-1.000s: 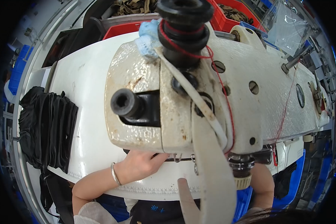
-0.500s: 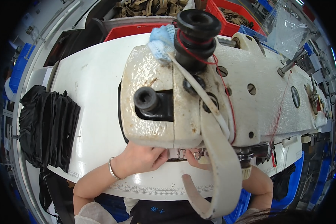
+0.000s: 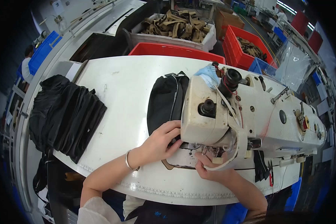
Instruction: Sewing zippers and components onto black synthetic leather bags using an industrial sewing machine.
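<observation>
A white sewing machine stands in front of me, with red thread running along its top. To the left of its head lies a black fabric piece with a pale line along it. My left hand, a bangle on its wrist, is closed on the near edge of this piece, thumb and fingers pinching it. My right hand is by the presser foot, behind a curved white guard. Its fingers are bent together; whatever they hold is hidden.
A stack of black fabric pieces sits at the table's left. Black strips and red-handled snips lie right of my right hand. Beyond the table stand a red bin, a white-lined container of tan straps and another red bin.
The view has shifted, so the machine looks smaller and farther right. The black piece left of its head now shows. My left hand's fingers have come into view on its edge.
</observation>
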Tool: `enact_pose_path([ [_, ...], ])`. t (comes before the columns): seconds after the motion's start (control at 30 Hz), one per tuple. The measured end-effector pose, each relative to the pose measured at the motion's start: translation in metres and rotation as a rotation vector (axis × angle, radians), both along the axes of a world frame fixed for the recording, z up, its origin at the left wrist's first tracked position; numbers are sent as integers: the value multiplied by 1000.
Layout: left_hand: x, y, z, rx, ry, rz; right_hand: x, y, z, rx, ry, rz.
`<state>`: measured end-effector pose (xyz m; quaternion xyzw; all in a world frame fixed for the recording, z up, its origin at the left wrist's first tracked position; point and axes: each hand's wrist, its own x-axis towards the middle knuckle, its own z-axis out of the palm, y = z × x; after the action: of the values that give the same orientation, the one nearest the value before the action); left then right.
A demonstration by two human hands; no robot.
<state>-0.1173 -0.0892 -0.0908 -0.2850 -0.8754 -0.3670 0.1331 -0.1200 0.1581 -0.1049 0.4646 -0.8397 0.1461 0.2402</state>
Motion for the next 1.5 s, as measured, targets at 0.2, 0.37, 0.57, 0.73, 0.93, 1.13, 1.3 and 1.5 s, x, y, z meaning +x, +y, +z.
enact_pose_path([
  [0.2, -21, -22, 25, -275, 109, -91, 1, -6, 11, -33, 47, 259],
  [0.37, 36, -3, 42, -600, 201, 3, 40, -36, 30, -380, -449, 115],
  [0.57, 80, -26, 47, -244, -250, -201, 49, -16, 50, -349, -1591, 170],
  [0.73, 100, -90, 51, -154, -681, -327, 45, 39, 65, -339, -1597, 285],
  [0.93, 137, -58, 47, -112, -729, -396, 63, 66, 71, -403, -1430, 209],
  [1.13, 131, -25, 93, 362, -598, -354, 114, 126, 116, -365, -1211, 193],
  [1.3, 117, 60, 114, -215, -491, -385, 203, 191, 119, -622, -1023, -370],
  [1.5, 84, 246, 100, 50, 217, -702, 304, 260, 123, -906, -286, -1129],
])
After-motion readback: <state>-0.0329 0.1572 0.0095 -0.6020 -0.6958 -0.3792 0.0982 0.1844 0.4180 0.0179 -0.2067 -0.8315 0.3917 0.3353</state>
